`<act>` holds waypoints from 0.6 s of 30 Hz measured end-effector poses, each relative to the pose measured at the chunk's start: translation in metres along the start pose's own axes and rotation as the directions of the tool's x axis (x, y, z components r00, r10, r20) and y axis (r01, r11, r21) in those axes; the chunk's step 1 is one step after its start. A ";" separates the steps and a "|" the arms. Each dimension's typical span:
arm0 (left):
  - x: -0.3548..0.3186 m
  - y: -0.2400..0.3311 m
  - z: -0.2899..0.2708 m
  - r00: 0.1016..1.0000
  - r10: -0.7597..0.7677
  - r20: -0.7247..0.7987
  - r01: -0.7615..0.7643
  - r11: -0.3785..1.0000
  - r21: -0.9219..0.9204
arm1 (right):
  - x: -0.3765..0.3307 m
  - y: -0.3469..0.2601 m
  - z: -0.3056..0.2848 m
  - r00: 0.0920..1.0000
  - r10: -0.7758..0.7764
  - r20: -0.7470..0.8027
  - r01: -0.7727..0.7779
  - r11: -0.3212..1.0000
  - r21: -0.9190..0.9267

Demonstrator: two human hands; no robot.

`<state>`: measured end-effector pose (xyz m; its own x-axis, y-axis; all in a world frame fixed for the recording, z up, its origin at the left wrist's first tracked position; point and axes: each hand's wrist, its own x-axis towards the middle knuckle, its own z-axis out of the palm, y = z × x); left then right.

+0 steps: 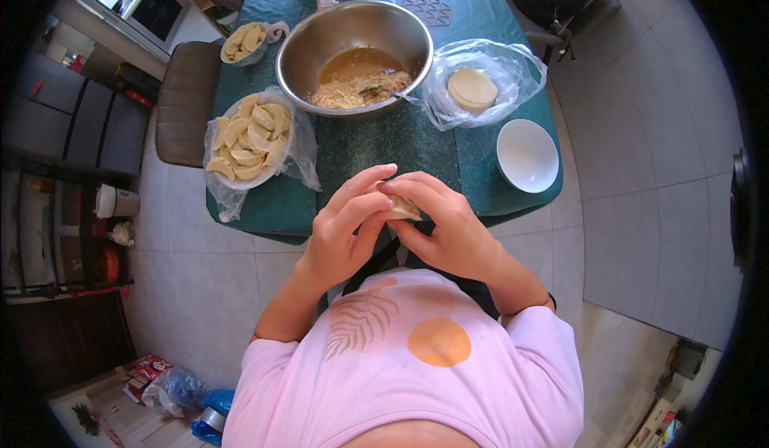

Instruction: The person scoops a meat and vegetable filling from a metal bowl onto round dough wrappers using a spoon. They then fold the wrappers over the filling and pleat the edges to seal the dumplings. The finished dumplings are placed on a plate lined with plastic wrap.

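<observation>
Both my hands meet in front of my chest, just off the near edge of the table, around one small dumpling (405,208). My left hand (346,222) pinches its left side with thumb and fingers. From the other side, my right hand (440,217) closes its thumb and forefinger on the same dumpling, and my fingers cover most of it. Beyond them stands a big steel bowl (292,60) of minced filling (344,92) with yellowish liquid and a spoon (384,92). Round dumpling wrappers (473,89) lie stacked in a clear plastic bag (517,68) to its right.
At the left, a plastic-lined plate (300,148) carries several folded dumplings (250,140); a smaller bowl (244,57) behind it holds more. A white bowl (527,156) sits near the right corner of the green-covered table (384,144). A brown chair (188,104) stands at the left.
</observation>
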<state>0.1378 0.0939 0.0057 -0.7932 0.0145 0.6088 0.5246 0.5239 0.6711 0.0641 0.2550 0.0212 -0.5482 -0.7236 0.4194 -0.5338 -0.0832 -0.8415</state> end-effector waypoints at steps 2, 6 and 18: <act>0.000 -0.001 0.001 1.000 -0.009 0.005 0.009 1.000 -0.014 | 0.000 0.000 -0.001 0.999 0.030 0.024 -0.031 0.999 0.015; -0.001 0.004 0.005 0.992 -0.126 0.006 0.125 0.976 -0.178 | 0.000 0.001 -0.004 0.995 0.091 0.051 -0.092 0.995 0.027; 0.005 -0.001 0.004 0.993 -0.094 0.073 0.105 0.981 -0.163 | 0.004 0.005 -0.005 0.994 0.071 0.084 -0.076 0.995 0.057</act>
<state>0.1315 0.0968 0.0063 -0.8593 0.0276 0.5107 0.4822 0.3766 0.7910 0.0560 0.2552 0.0199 -0.5284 -0.7829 0.3285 -0.4532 -0.0671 -0.8889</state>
